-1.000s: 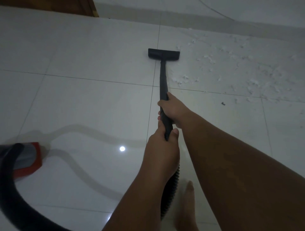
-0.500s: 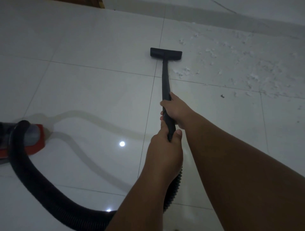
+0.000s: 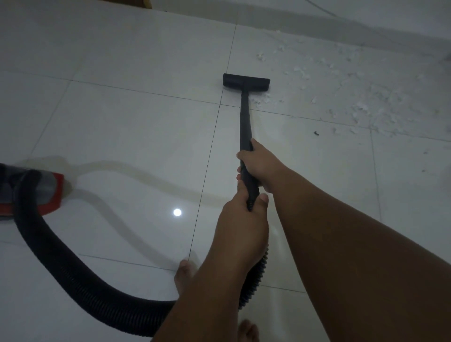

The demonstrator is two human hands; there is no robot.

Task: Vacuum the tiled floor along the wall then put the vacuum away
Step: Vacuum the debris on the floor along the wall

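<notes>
A black vacuum wand (image 3: 244,117) runs away from me to a flat black nozzle (image 3: 246,82) resting on the white tiled floor (image 3: 136,122). My right hand (image 3: 260,163) grips the wand higher up; my left hand (image 3: 244,219) grips its lower end where the ribbed black hose (image 3: 73,275) joins. The hose curves left to the red and grey vacuum body (image 3: 31,192) at the left edge. White scraps and dust (image 3: 341,80) lie scattered right of the nozzle, along the wall (image 3: 366,14).
My bare feet (image 3: 183,278) stand on the tiles under my arms. A small dark speck (image 3: 316,133) lies right of the wand. A wooden edge (image 3: 146,3) shows at the top, and a lamp reflection (image 3: 177,212) glints on the floor.
The nozzle has stayed beside the debris while the view shifted; the vacuum body and more of the hose have come into view on the left. Both hands keep their grip.
</notes>
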